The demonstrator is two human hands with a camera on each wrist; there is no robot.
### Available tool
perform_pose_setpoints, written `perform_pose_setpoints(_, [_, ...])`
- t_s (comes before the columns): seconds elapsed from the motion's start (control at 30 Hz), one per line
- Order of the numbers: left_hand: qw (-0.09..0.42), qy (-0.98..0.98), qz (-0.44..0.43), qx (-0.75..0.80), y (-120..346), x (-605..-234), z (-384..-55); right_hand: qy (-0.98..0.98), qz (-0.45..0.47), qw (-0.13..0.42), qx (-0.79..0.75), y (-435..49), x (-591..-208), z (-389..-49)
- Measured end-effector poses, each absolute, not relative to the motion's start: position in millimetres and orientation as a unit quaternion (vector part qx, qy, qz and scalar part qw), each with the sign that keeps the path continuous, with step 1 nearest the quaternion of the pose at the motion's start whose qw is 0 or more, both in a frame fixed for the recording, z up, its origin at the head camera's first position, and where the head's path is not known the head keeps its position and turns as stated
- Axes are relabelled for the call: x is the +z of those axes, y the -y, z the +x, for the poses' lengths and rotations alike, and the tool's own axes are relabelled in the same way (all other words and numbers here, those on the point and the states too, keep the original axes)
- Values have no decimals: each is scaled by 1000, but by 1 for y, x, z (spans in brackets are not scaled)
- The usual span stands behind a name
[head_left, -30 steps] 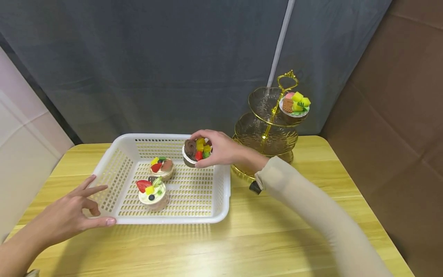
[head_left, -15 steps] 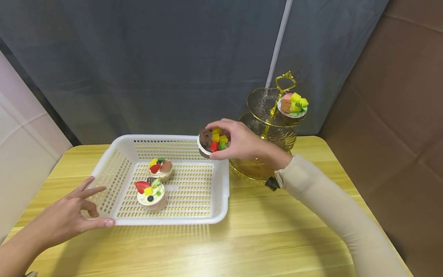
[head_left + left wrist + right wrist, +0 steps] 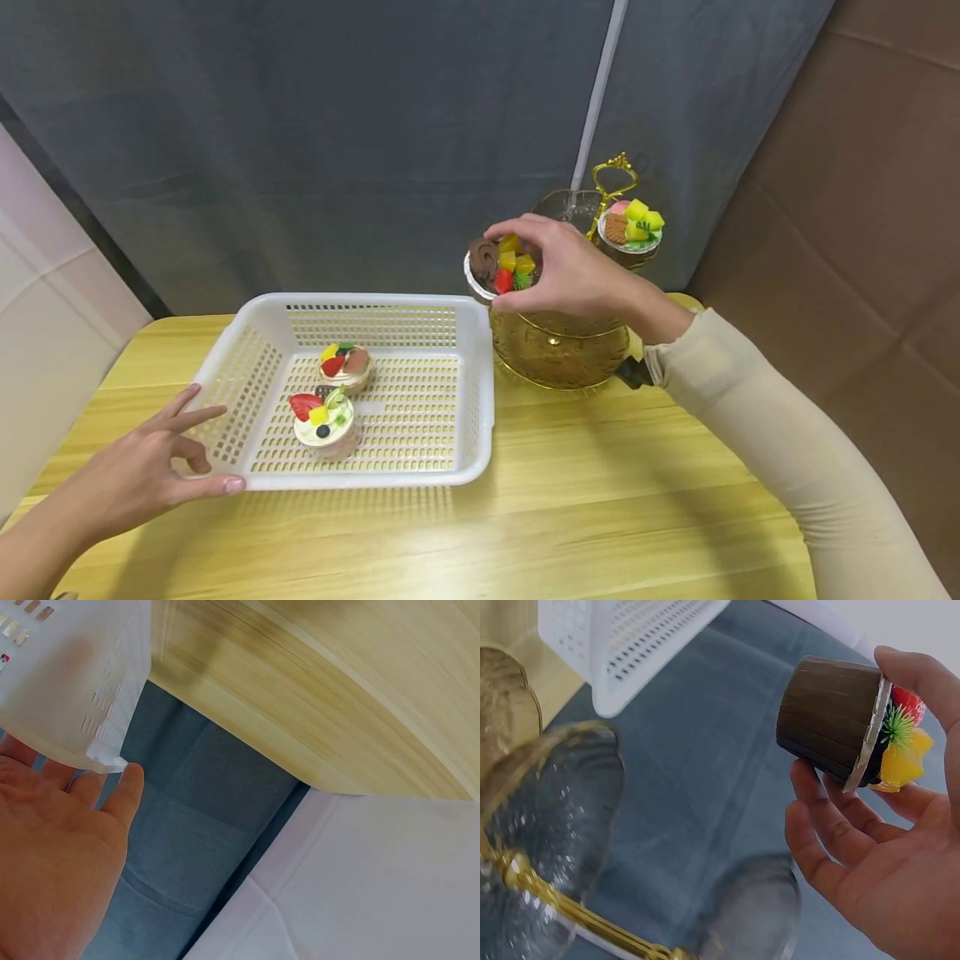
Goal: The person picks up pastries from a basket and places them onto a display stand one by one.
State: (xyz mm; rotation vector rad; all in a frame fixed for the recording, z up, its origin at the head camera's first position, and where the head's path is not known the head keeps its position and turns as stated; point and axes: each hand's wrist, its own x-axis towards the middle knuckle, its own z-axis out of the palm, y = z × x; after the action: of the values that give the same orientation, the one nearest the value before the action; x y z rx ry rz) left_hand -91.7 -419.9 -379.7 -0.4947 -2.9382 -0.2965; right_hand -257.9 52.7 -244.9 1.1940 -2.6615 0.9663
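Observation:
My right hand (image 3: 581, 271) pinches a chocolate cupcake (image 3: 483, 265) topped with fruit pieces between thumb and fingers, in the air left of a gold-trimmed tiered stand (image 3: 551, 367). In the right wrist view, the cupcake's brown pleated cup (image 3: 829, 712) is tipped sideways in that view, with the thumb on its rim and fingers against its other side. My left hand (image 3: 150, 462) rests on the left end of a white plastic basket (image 3: 483, 450), thumb along its front corner. The left wrist view shows its fingertips (image 3: 133, 776) at the basket's rim.
Two cream cupcakes with fruit, one nearer (image 3: 330, 429) and one farther (image 3: 347, 367), sit in the basket's left half. Another fruit-topped cupcake (image 3: 630, 229) stands on the stand's top tier, near the gold ring handle (image 3: 615, 175). A grey curtain (image 3: 337, 150) hangs behind the table.
My right hand has carried the chocolate cupcake up and right, from over the basket toward the stand. The left hand has stayed at the basket's left end.

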Motion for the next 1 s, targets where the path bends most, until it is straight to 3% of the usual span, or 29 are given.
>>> perform_pose_setpoints(0.6, [71,979,-158,-103,420,-383,-95,901,315,114,276,-92,-210,-267])
perform_pose_setpoints(1.0, [60,981,-155,-104,420,-382,-95,923,285,112,232,-102,-207,-273])
